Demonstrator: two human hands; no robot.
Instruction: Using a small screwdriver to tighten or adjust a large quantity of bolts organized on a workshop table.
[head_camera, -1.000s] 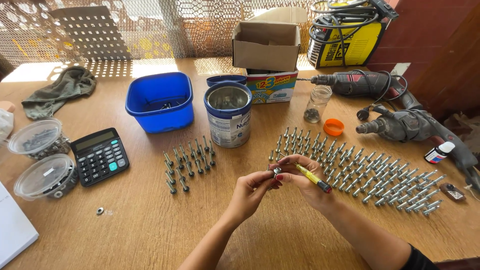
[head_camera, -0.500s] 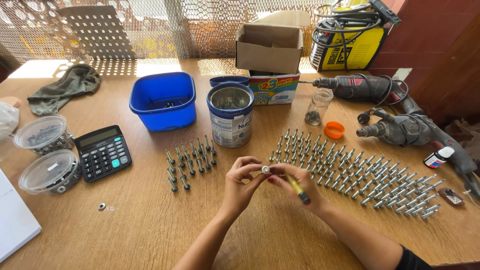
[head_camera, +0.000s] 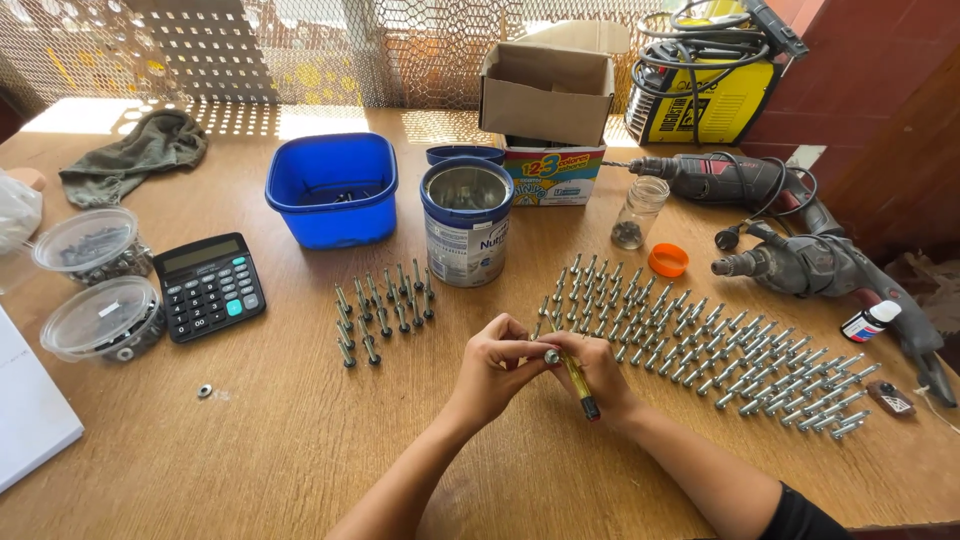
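Both hands meet over the wooden table (head_camera: 300, 440) near its front middle. My left hand (head_camera: 492, 368) pinches a small metal bolt (head_camera: 551, 355) at its fingertips. My right hand (head_camera: 598, 372) touches the same bolt and holds a yellow marker pen (head_camera: 578, 384) with a dark tip pointing down toward me. Just beyond the hands lies a wide field of several bolts (head_camera: 720, 345) laid in rows. A smaller group of upright bolts (head_camera: 382, 308) stands to the left.
Behind stand a metal tin (head_camera: 466, 222), a blue tub (head_camera: 331, 190), a cardboard box (head_camera: 547, 82) and a glass jar (head_camera: 637, 212) with an orange lid (head_camera: 667, 260). A calculator (head_camera: 207, 285) and two plastic containers (head_camera: 100, 318) are left; power drills (head_camera: 800, 262) and a yellow welder (head_camera: 712, 92) right.
The hands have drawn a little nearer to me and down. The pen has swung from pointing right to hanging downward under the right hand. The view has shifted slightly.
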